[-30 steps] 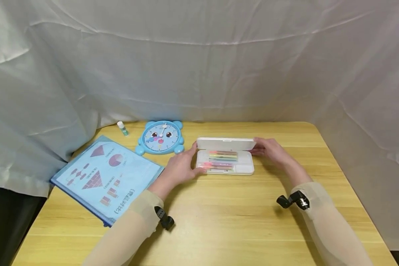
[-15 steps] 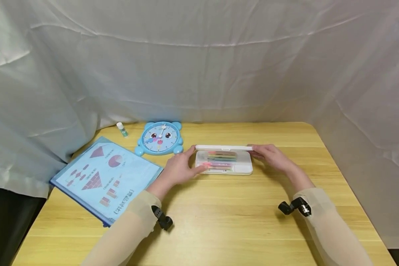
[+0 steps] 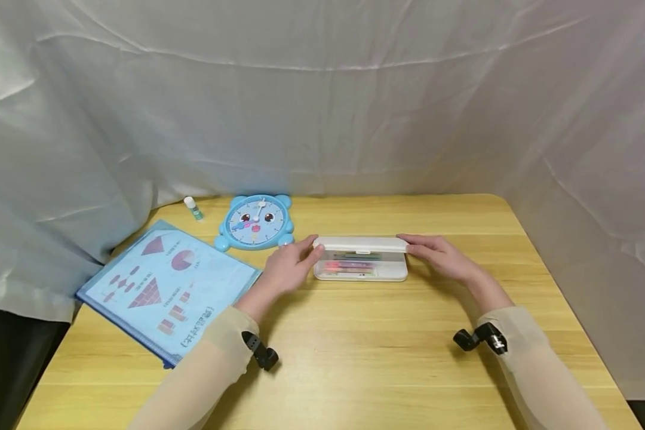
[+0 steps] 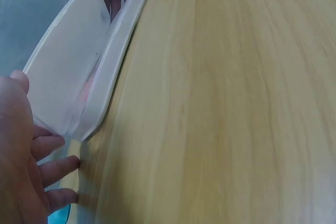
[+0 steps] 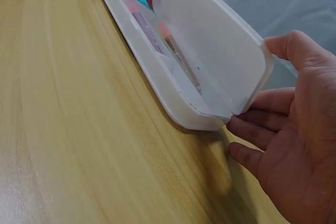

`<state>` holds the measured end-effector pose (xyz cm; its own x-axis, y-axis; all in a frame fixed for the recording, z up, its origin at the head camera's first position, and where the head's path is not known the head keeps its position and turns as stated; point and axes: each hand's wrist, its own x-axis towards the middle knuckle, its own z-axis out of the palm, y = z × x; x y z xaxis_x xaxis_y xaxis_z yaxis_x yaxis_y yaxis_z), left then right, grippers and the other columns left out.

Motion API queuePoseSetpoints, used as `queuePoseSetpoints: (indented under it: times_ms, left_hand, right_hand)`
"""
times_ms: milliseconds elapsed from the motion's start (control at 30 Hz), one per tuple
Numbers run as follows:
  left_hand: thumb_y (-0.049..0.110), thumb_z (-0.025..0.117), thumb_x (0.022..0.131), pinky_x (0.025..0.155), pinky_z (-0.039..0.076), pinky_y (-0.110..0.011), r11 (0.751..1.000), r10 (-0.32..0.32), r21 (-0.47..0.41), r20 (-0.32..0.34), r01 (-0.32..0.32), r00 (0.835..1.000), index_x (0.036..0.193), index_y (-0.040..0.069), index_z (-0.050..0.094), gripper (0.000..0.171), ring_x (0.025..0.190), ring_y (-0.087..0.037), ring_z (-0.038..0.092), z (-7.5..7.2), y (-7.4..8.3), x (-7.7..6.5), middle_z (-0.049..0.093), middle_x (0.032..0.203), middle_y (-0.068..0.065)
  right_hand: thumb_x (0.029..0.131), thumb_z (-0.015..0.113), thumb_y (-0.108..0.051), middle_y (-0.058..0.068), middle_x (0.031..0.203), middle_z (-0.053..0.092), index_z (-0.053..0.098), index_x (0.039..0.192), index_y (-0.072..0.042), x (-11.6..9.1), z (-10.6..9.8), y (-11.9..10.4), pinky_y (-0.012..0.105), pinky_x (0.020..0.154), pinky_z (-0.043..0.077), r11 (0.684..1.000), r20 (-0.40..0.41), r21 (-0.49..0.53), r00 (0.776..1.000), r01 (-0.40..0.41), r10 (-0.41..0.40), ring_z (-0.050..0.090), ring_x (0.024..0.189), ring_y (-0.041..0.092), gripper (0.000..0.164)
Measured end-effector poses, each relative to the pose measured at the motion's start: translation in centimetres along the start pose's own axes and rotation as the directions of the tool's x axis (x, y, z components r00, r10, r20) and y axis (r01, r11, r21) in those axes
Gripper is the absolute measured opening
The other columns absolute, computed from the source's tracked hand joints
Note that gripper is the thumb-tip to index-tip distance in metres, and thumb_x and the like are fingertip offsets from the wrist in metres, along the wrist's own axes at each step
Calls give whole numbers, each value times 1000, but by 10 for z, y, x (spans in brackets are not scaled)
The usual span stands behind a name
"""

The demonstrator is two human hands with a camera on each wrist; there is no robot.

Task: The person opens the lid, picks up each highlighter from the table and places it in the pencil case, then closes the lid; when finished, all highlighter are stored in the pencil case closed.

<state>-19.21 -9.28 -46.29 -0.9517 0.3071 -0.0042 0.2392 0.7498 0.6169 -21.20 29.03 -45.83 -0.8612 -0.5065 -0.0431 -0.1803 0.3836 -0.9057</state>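
A white pencil case (image 3: 392,272) lies on the table, its hinged lid (image 3: 361,243) tilted forward and partly lowered over the base. Several coloured pens (image 3: 349,266) lie inside; the lid covers some of them from the head view. My left hand (image 3: 287,267) holds the lid's left end, thumb on the edge and fingers behind. At the opposite end, my right hand (image 3: 443,257) grips the lid, its thumb (image 5: 286,45) on the edge and its other fingers low by the hinge. The right wrist view shows a purple pen (image 5: 149,34) inside the base.
A blue toy clock (image 3: 255,222) with a face lies behind my left hand. Left of it stands a small white-capped glue stick (image 3: 193,208). A blue zip folder (image 3: 166,292) with printed shapes lies at the left. Grey cloth (image 3: 322,119) hangs behind the table.
The lid has swung forward and down from nearly upright. My left thumb has moved from the base's front up to the lid, and my right hand has come down with the lid.
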Motion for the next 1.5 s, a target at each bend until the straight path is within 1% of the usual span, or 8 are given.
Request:
queuePoseSetpoints:
  times_ms: [67,167,300,600,833,1067,1233,1500]
  left_hand:
    - [69,32,108,103,50,-54,1000,8,4,8,-8,1000,162,14,47,78,120,-34,66,-1,-1,-1,74,116,-19]
    - [69,35,108,98,52,-52,1000,21,5,30,-22,999,163,15,45,78,108,-31,67,-3,-4,-3,73,105,-20]
    - [69,41,106,104,49,-54,1000,31,0,67,-31,997,164,16,42,79,122,-32,64,-5,-6,-4,65,143,-17]
    - [70,59,99,77,48,-43,998,35,46,140,-41,990,167,18,37,89,68,-23,53,-8,-6,-4,67,92,-11]
    - [66,75,90,81,52,-43,996,-2,85,141,-10,990,166,22,40,95,79,-23,59,-7,-3,-7,74,110,-12]
    - [66,79,86,107,48,-48,990,-4,139,125,-14,992,163,19,45,96,133,-31,59,-5,-1,-7,59,152,-9]
    - [66,80,85,108,48,-46,988,-7,153,130,-13,991,163,19,45,98,132,-27,60,-5,-1,-3,59,152,-10]
    - [72,73,88,73,53,-39,975,36,212,141,-66,989,166,16,39,102,72,-20,57,-14,4,-2,67,76,-7]
  right_hand:
    - [112,56,-20,24,159,48,48,155,5,0,0,0,57,124,21,1000,3,3,1000,-10,10,35,152,42,51]
    - [109,62,-20,22,159,47,48,156,4,1,2,1,39,123,29,1000,9,21,1000,-20,19,38,150,38,54]
    - [105,69,-17,24,157,49,46,156,6,1,4,0,17,108,40,999,18,39,1000,-16,15,47,145,37,60]
    - [96,82,-20,24,161,44,44,157,6,-3,8,4,49,119,34,995,22,-98,1000,20,-18,44,147,40,77]
    - [86,92,-31,23,160,46,46,157,4,-8,18,0,55,120,32,974,-19,-227,1000,1,-5,43,147,41,92]
    - [82,93,-39,19,161,46,47,159,-2,-10,23,-2,53,123,28,952,-40,-298,998,-66,57,39,150,37,97]
    - [83,93,-38,22,162,44,45,159,0,-7,21,-4,54,122,29,938,-21,-343,999,-53,49,39,150,39,98]
    - [88,88,-43,26,160,44,42,159,5,-7,11,-9,57,121,30,930,-2,-365,999,-39,41,41,148,43,97]
